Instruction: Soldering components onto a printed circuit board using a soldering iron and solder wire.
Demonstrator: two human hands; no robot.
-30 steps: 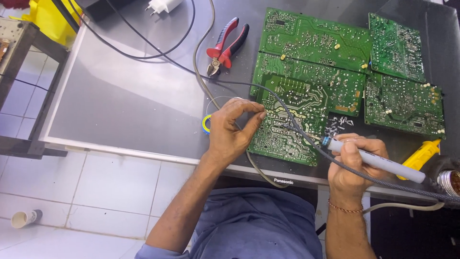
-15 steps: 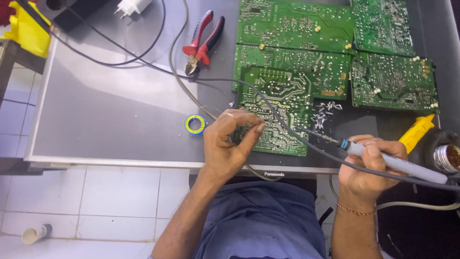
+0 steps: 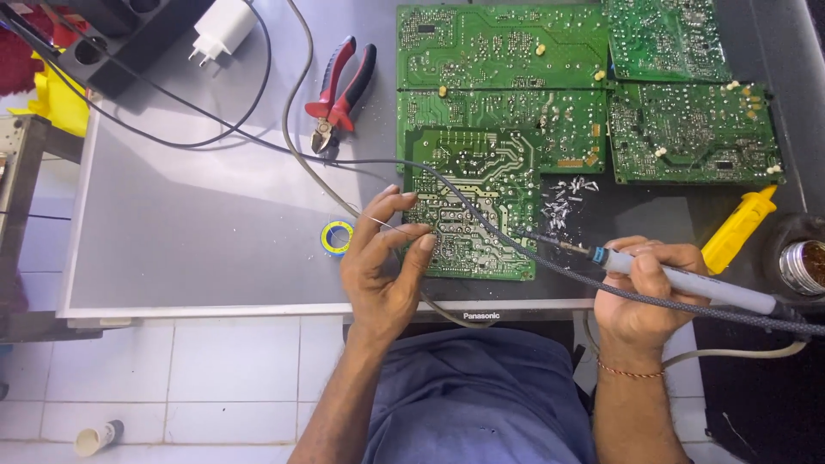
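The green circuit board lies solder side up near the front edge of the smooth grey worktop, laced with shiny traces. The left hand pinches a thin solder wire at the board's edge. The right hand is closed around a grey soldering iron, its tip just beside the board.

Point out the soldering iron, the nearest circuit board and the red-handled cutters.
soldering iron (image 3: 687, 281), head view, on its grey handle.
circuit board (image 3: 481, 193), head view, on its green middle.
cutters (image 3: 344, 86), head view, on the red handles.
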